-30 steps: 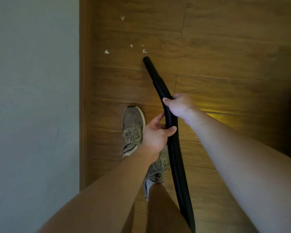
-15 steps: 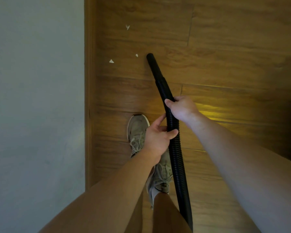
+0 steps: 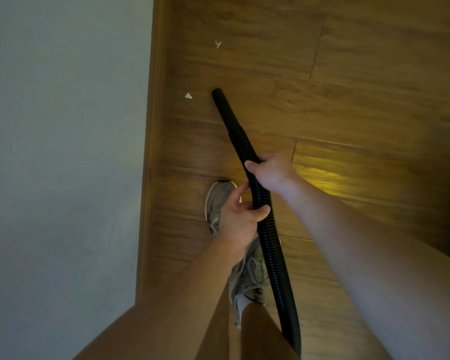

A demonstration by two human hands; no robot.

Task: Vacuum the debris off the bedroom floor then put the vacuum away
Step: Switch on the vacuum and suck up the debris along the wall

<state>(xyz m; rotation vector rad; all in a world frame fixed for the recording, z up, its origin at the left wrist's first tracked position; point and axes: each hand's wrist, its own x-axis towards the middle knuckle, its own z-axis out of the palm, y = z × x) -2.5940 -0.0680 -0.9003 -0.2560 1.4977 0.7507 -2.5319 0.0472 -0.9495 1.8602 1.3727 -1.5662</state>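
A black ribbed vacuum hose (image 3: 270, 242) runs from the bottom of the view up to a smooth nozzle (image 3: 222, 105) whose tip rests low over the wooden floor (image 3: 348, 87). My right hand (image 3: 272, 172) grips the hose higher up, and my left hand (image 3: 240, 216) holds it just below. A white paper scrap (image 3: 188, 95) lies a little left of the nozzle tip. A second white scrap (image 3: 218, 44) lies farther ahead. The vacuum body is out of view.
A pale wall (image 3: 63, 152) with a wooden skirting board (image 3: 151, 152) runs along the left. My grey sneakers (image 3: 218, 201) stand on the floor beneath the hose. A yellow patch of light glows on the boards at right.
The nozzle has moved left toward the wall. The small scraps that lay by its tip have vanished, leaving two in sight. Both hands keep their grip.
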